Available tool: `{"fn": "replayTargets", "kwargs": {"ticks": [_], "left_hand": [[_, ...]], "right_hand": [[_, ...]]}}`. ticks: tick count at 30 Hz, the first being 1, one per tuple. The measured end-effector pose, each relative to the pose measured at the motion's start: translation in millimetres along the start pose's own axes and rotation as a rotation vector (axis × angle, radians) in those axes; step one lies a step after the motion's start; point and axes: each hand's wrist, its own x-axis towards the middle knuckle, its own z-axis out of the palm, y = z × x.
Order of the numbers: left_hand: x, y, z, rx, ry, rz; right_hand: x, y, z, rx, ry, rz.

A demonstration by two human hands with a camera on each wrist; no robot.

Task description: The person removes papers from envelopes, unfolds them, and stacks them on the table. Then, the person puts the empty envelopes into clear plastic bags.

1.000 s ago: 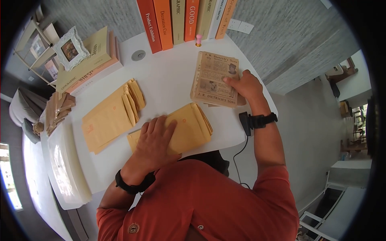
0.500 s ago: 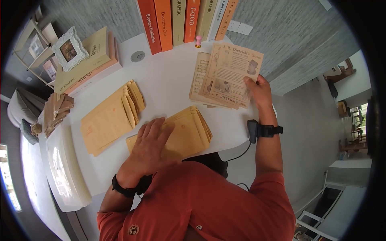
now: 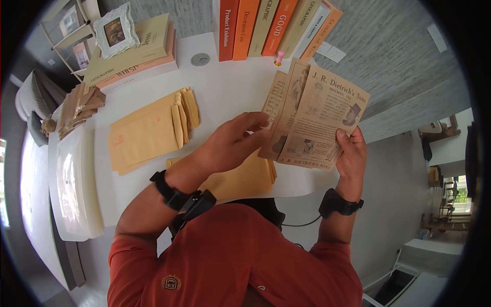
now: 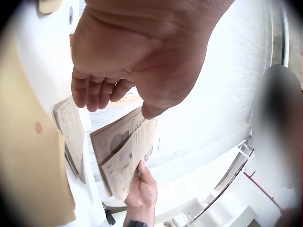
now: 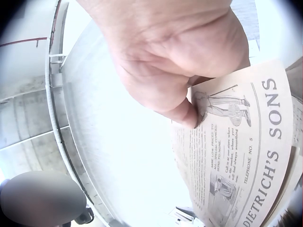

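My right hand [image 3: 352, 152] pinches a few vintage printed paper sheets [image 3: 332, 110] by their right edge, thumb on top, the front one headed "J. R. Dietrich's Sons". They are fanned slightly and raised off the table. My left hand [image 3: 235, 143] hovers by their lower left edge with fingers loosely bent and nothing in the palm. Beneath that hand lies a stack of yellow kraft envelopes [image 3: 243, 179]. Behind the held sheets, more old paper with music notation [image 3: 274, 94] rests on the table, as the left wrist view also shows.
A second pile of kraft envelopes [image 3: 146, 135] sits left on the white table [image 3: 220, 94]. Upright books [image 3: 250, 30] and a pink-handled stamp [image 3: 279, 57] stand at the back. Stacked books with a picture frame [image 3: 116, 30], brown paper packets [image 3: 79, 110] and clear plastic sleeves [image 3: 76, 184] line the left.
My right hand has picked up sheets from the paper stack and brought them up and closer. The left hand has left the envelopes and moved right, towards the sheets. The head view has shifted.
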Motion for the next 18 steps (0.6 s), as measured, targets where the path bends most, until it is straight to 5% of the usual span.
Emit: {"fn": "replayTargets", "kwargs": {"ticks": [3, 15, 18], "left_hand": [[21.5, 10.0, 0.6, -0.038, -0.089, -0.237], [74.2, -24.4, 11.5, 0.038, 0.085, -0.194], [91.7, -51.3, 1.5, 0.272, 0.120, -0.089]], "right_hand": [[-1.1, 11.1, -3.4, -0.001, 0.020, 0.037], [12.0, 36.0, -29.0, -0.132, 0.302, 0.057], [7.7, 29.4, -32.5, -0.101, 0.283, 0.025]]}}
